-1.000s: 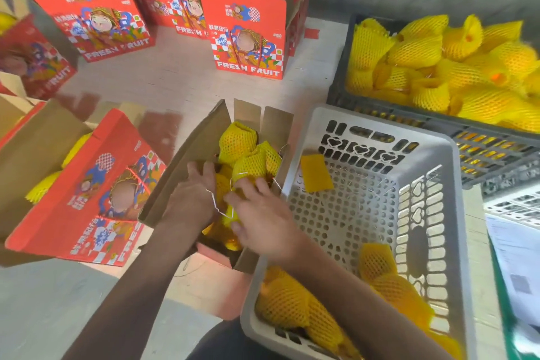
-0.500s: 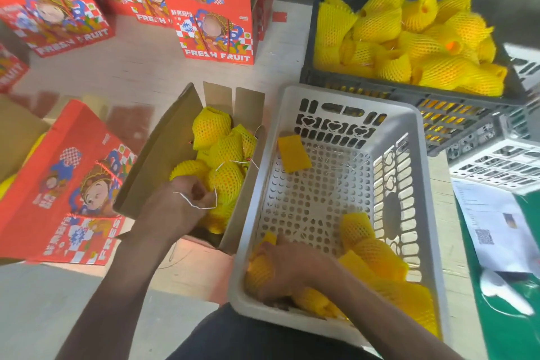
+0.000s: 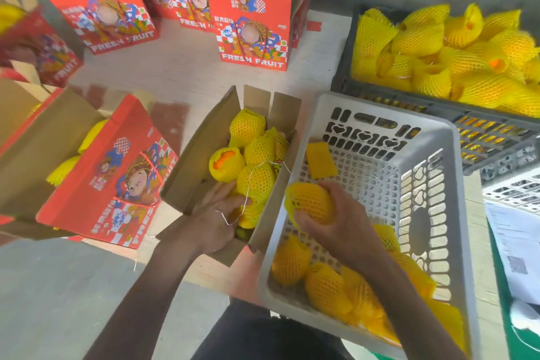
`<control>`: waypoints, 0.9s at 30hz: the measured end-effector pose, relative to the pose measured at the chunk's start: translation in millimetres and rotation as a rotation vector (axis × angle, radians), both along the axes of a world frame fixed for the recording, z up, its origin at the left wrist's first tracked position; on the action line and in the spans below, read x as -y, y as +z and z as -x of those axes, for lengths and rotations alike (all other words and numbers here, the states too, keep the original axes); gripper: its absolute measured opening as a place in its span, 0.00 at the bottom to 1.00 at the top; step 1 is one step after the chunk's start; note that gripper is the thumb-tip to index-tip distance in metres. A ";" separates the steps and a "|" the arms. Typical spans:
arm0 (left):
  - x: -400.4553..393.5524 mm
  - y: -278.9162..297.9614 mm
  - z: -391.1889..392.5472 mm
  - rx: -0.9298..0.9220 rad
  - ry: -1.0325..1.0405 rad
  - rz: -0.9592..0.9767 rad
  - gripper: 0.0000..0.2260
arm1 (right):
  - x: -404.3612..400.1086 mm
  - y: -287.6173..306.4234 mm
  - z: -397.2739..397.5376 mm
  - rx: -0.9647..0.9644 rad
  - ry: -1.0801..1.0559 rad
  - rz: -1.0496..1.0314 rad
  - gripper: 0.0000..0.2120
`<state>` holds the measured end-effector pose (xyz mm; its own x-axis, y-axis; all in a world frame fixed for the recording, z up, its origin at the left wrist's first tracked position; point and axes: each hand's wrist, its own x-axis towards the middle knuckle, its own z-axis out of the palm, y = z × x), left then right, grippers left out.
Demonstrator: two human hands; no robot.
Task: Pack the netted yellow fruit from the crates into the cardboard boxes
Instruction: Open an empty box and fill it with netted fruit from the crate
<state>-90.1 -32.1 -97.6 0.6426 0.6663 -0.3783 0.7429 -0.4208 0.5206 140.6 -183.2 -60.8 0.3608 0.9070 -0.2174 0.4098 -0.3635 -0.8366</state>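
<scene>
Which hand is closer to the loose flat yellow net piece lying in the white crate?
Right. The right hand, gripping a netted fruit, is just below the flat net piece inside the white crate. The left hand is farther, in the open box.

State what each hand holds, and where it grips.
Right hand grips a netted yellow fruit around its body. Left hand holds nothing; it rests inside the open cardboard box.

We are seeing yellow mesh netting on the fruit (image 3: 311,202), a pale grey perforated crate (image 3: 423,184), and red cartoon-printed boxes (image 3: 252,29).
</scene>
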 end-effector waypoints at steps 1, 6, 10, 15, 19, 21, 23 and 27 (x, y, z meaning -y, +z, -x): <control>3.2 2.5 1.5 0.002 -0.019 -0.030 0.23 | -9.7 10.1 7.5 0.009 0.049 -0.029 0.30; 15.0 24.6 16.3 0.273 0.220 -0.040 0.18 | -62.5 13.8 86.7 0.076 0.141 -0.035 0.37; 11.9 38.8 40.4 0.339 0.458 -0.086 0.19 | -82.0 -7.9 135.9 0.261 0.023 -0.004 0.32; 28.5 42.6 41.9 0.327 0.380 -0.303 0.16 | -77.6 -31.0 141.8 0.509 0.338 0.058 0.10; 35.7 40.5 36.1 0.378 0.368 -0.228 0.12 | -74.0 -19.6 124.0 0.612 0.456 0.111 0.15; 33.6 41.7 37.0 0.429 0.417 -0.327 0.12 | -72.2 -11.0 114.8 0.681 0.411 0.022 0.14; 28.8 43.8 37.3 0.425 0.419 -0.478 0.13 | -72.8 -4.4 104.0 0.794 0.219 -0.045 0.09; 19.0 51.6 26.2 0.292 0.412 -0.724 0.12 | -81.3 -4.0 86.8 0.917 0.143 0.242 0.21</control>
<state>-116.3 -51.1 -45.9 0.3032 0.8789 0.3682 0.7872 -0.4487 0.4231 53.8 -102.0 -64.8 0.3728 0.9233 -0.0928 0.9218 -0.3800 -0.0769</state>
